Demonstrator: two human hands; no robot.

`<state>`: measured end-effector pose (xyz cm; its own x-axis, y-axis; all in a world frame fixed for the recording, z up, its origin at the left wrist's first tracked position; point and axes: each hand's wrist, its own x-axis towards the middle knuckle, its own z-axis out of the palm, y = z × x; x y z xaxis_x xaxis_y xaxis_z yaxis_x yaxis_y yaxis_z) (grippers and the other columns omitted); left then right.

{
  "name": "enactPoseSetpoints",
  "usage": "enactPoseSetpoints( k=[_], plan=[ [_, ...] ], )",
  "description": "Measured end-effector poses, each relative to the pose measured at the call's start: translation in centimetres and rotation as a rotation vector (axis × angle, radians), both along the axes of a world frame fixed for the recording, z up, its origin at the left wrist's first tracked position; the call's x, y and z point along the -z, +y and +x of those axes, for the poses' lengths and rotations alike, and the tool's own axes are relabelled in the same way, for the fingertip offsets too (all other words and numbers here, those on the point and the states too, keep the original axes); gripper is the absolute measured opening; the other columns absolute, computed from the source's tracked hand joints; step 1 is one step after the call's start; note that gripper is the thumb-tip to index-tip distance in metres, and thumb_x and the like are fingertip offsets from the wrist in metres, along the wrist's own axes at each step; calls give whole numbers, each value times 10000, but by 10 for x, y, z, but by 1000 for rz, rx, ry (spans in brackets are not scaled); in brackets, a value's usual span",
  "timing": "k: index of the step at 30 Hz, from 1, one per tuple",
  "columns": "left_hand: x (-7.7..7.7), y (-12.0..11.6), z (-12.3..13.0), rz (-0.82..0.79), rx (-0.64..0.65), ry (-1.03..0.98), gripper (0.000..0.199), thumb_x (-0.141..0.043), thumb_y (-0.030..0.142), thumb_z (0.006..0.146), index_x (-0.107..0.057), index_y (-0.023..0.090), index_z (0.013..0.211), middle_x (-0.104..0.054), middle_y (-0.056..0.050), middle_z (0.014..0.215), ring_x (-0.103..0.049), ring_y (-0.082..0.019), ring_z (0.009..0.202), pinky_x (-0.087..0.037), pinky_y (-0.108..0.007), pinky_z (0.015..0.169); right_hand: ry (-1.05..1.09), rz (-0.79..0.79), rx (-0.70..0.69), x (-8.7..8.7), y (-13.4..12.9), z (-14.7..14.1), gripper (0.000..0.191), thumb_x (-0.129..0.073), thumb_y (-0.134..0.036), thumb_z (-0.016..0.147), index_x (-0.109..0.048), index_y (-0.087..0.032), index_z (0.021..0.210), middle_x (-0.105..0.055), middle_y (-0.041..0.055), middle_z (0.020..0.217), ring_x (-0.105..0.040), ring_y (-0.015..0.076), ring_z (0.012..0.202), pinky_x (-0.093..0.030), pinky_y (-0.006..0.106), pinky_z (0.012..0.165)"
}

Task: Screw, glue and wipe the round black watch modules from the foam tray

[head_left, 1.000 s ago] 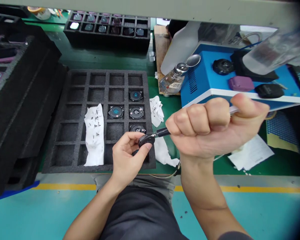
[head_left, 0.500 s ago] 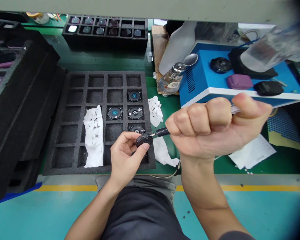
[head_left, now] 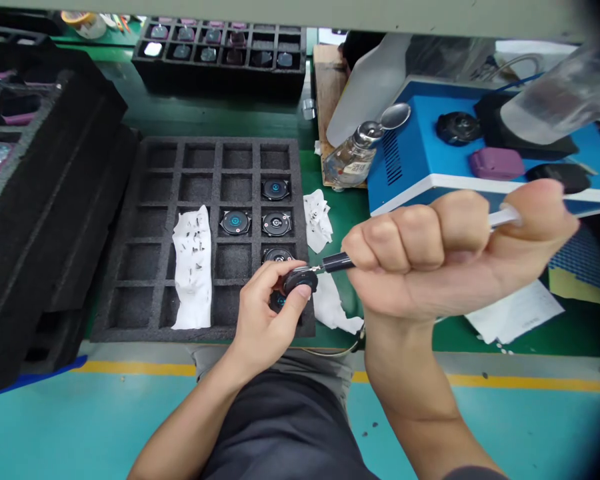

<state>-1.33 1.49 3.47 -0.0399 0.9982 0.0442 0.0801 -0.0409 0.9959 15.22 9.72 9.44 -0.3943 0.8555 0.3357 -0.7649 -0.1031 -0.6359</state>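
Note:
My left hand pinches a round black watch case on edge between thumb and fingers, above the near right corner of a dark foam tray. My right hand is wrapped in a fist round a slim pen-like tool with a black front end and a thin metal tip. The tip meets the rim of the watch case, or lies very close to it. A whitish end of the tool shows by my thumb. Several watch cases, such as this one, lie face up in the tray's right-hand compartments.
A white tissue with dark bits lies across the tray; crumpled tissues lie at its right. Stacked foam trays stand left. A glass bottle stands beside a blue box. Another filled tray is at the back.
Both hands, the watch case and the tool have shifted slightly right in view, as the whole scene has. The tip remains at the case rim, and more of the tool's whitish end shows.

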Motion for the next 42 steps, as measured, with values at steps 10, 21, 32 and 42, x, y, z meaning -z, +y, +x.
enactPoseSetpoints(
  k=[10,21,32,42],
  plan=[
    [1,0,-1,18,13,-9,201,-664,194,943,-714,210,1137,-669,-45,986,-608,-171,871,-476,-289,791,-37,65,-10,5,4,-10,703,-577,-621,893,-170,-231,474,-144,-72,374,-173,102,362,-275,305,430],
    [0,-1,-1,-2,-3,-8,204,-676,214,927,-737,223,1122,-685,-61,976,-625,-197,867,-492,-304,790,-89,-81,47,-4,-7,-12,685,-641,-406,903,-117,-220,503,-120,-73,411,-156,104,411,-258,304,454],
    [-2,-1,0,-17,-11,-10,183,-678,191,924,-723,208,1100,-695,-52,980,-634,-182,882,-494,-292,808,-81,-79,56,-4,-7,-8,684,-643,-392,904,-100,-225,522,-114,-75,431,-151,107,415,-268,306,476],
    [-1,-1,-1,-61,-24,-39,181,-697,218,914,-719,215,1093,-732,-66,1004,-670,-201,913,-514,-315,846,-86,-53,61,-4,-5,-6,685,-653,-404,893,-109,-222,519,-127,-71,423,-153,107,409,-269,310,468]
  ],
)
